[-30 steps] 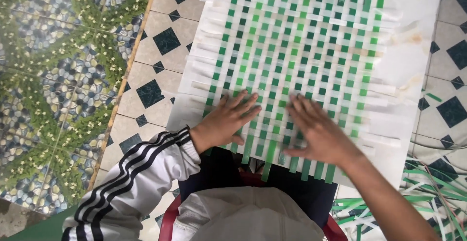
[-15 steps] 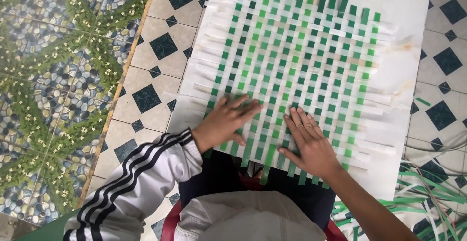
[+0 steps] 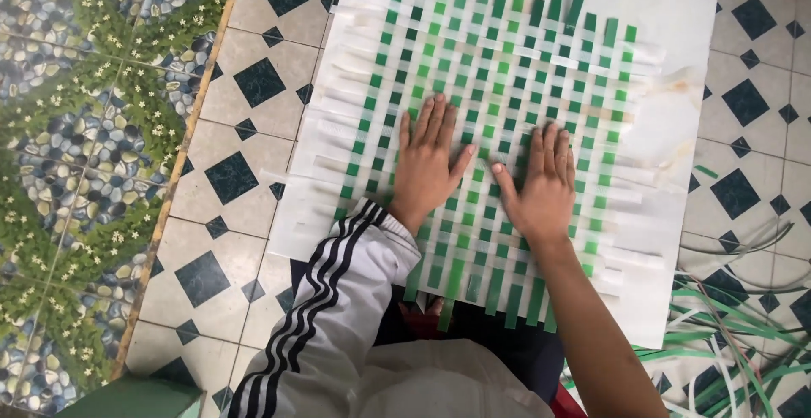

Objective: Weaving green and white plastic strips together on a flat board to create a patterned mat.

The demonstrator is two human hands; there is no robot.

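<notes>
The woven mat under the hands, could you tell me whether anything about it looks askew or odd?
Yes: one dark green strip at the mat's far edge sticks out beyond its neighbours and leans sideways. Both hands lie flat on the weave.

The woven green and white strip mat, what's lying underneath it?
The woven green and white strip mat lies on a flat white rectangular board, which sits on the patterned tile floor. Both hands, left hand and right hand, press flat on top. The board's middle is covered.

Green-and-white woven strip mat (image 3: 507,105), flat on white board, loose strip ends fringing edges
</notes>
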